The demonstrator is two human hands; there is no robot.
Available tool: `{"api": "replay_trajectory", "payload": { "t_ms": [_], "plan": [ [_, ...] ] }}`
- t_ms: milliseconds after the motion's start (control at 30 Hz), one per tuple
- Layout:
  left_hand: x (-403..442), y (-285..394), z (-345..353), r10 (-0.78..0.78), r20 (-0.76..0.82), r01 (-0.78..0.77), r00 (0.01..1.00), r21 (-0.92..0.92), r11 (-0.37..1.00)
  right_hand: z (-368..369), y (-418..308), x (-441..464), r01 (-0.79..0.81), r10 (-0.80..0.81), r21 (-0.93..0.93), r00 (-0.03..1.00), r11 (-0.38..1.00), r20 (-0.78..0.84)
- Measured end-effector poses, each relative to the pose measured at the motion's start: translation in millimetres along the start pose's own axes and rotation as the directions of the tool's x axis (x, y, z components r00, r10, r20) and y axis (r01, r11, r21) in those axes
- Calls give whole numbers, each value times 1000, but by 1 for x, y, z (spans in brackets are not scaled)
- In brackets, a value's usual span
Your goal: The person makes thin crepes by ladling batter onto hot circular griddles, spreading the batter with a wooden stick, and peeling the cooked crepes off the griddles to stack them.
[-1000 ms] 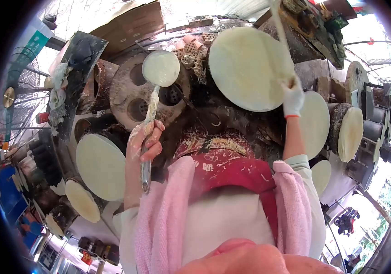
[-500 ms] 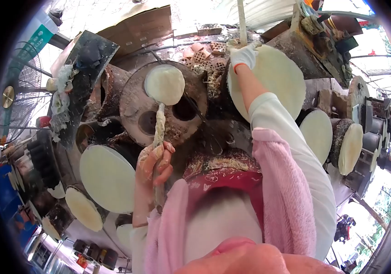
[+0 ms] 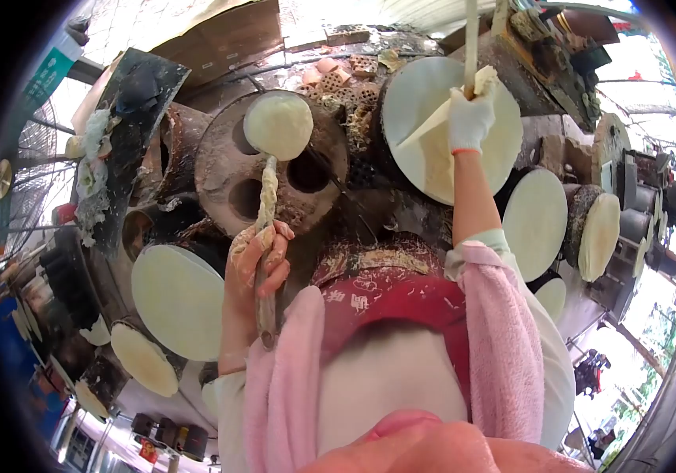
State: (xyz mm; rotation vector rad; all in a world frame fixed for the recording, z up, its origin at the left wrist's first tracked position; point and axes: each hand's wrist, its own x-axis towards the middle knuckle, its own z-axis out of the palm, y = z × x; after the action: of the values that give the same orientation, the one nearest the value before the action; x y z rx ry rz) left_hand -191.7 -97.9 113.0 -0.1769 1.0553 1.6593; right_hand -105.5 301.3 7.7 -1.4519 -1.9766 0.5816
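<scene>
My left hand (image 3: 261,256), bare and smeared with batter, is closed round the batter-caked handle of a ladle (image 3: 268,193). The ladle's round head, covered in pale batter, is over the round stove top (image 3: 220,162), which has several holes. My right hand (image 3: 470,122), in a white glove with an orange cuff, is closed on a long pale stick (image 3: 471,39) above the large round griddle (image 3: 413,91). A thin pale pancake (image 3: 504,118) lies on that griddle. Its edge looks lifted and folded at the glove; whether my fingers also pinch it is hidden.
More round griddles with pale tops stand on both sides, such as a left one (image 3: 176,303) and a right one (image 3: 535,225). Perforated bricks (image 3: 334,79) lie behind the stove. A cardboard sheet (image 3: 231,39) leans at the back, and a fan (image 3: 7,177) stands far left.
My right hand and the stick have moved right across the griddle, from its left edge. A greyer strip now shows on its left. My left hand still holds the ladle over the stove.
</scene>
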Motion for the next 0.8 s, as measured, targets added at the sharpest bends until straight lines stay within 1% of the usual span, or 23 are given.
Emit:
{"api": "replay_trajectory", "payload": {
  "t_ms": [33,133,200,300,333,433,500,533,633,700,733,767,800],
  "plan": [
    [2,0,0,-9,19,9,1000,-6,1000,-14,5,-5,3,-3,2,998,1000,-69],
    [9,-3,-2,-33,85,35,996,-13,999,-56,26,-17,54,-24,223,990,973,-136],
    [14,-5,-1,-46,109,49,993,-27,998,-76,42,-20,114,-34,396,979,911,-202],
    [19,-7,5,-69,145,74,987,-35,997,-108,53,-21,94,20,596,983,797,-181],
    [21,-7,8,-76,159,82,984,-35,996,-122,54,-16,118,-5,593,982,796,-188],
    [28,-12,18,-81,183,82,980,3,997,-173,46,0,21,6,526,999,850,-49],
    [35,-19,22,-67,221,64,973,21,998,-210,35,14,-145,121,433,989,890,82],
    [39,-23,25,-61,244,55,968,30,998,-221,43,27,-111,86,446,993,888,77],
    [49,-33,40,-64,270,45,961,76,996,-266,67,78,-189,118,397,973,898,198],
    [50,-45,60,-52,215,32,975,93,995,-299,79,103,-109,-13,601,981,792,194],
    [54,-53,67,-64,240,66,969,0,998,-321,89,120,-89,-8,590,987,802,160],
    [56,-63,78,-28,212,30,977,-6,1000,-349,103,137,-70,-5,580,992,812,127],
    [61,-73,90,0,179,17,984,-96,995,-381,116,148,-49,-24,599,993,799,113]
  ]
}}
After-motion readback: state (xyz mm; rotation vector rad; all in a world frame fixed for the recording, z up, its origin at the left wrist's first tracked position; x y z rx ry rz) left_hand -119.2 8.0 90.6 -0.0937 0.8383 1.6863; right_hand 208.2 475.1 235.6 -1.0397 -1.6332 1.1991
